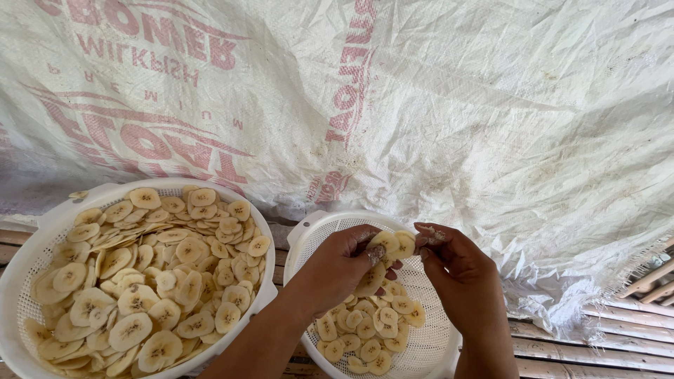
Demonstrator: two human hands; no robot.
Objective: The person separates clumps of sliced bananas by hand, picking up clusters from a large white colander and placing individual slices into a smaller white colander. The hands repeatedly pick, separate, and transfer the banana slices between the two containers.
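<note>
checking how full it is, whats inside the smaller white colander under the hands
The smaller white colander holds a shallow layer of banana slices, with bare mesh showing on its right side. The left hand and right hand cover part of its inside.

Pale yellow banana slices [390, 245], thin round discs w/ darker centres, were stacked a few deep, pinched upright above the smaller white colander [309, 235], approx. over its middle; more slices lay loose inside, below.

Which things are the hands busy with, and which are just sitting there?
Busy with:
left hand holding banana slices
right hand by those slices
small strainer beneath, some slices inside

Just sitting:
big strainer heaped with slices
white sack sheet
bamboo slats
</note>
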